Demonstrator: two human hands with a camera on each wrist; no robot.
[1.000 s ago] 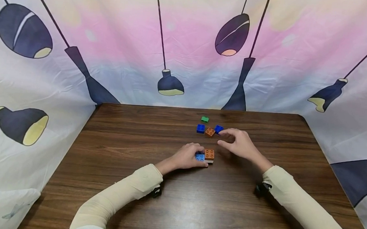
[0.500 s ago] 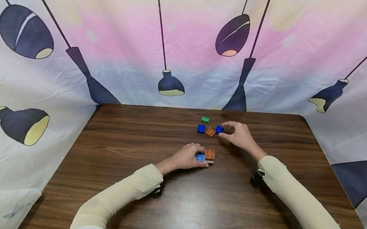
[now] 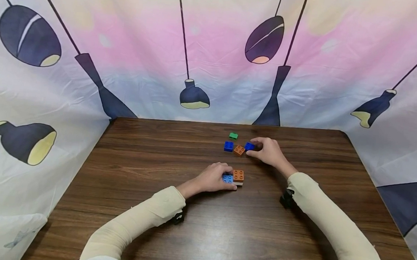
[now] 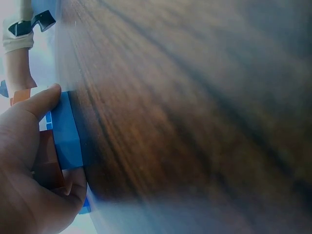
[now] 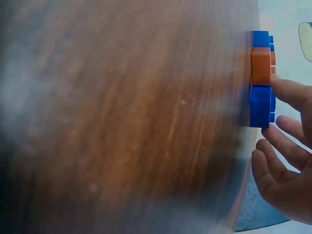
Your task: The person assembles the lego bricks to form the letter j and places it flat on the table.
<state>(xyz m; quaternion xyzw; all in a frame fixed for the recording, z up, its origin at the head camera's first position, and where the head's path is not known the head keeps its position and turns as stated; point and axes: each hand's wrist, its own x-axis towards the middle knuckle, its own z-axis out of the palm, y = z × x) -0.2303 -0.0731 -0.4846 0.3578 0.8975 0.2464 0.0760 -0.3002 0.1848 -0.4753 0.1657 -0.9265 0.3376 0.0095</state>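
While our left hand [image 3: 212, 177] grips the toy-brick assembly [image 3: 238, 176], our right hand [image 3: 270, 152] straddles the dark-blue brick [image 3: 249, 146] beyond and right of it, its grasp unclear; we're apparently picking up, which calls for a firm pinch next.

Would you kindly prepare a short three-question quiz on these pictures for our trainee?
1. True or false: the left hand grips the brick stack.
2. Fill in: in the head view, between the thumb and index finger of the right hand sits a ____ brick.
3. Which brick lies nearest the far edge of the table? A) orange B) green C) light blue

Key: 1. True. 2. Blue brick. 3. B, the green brick.
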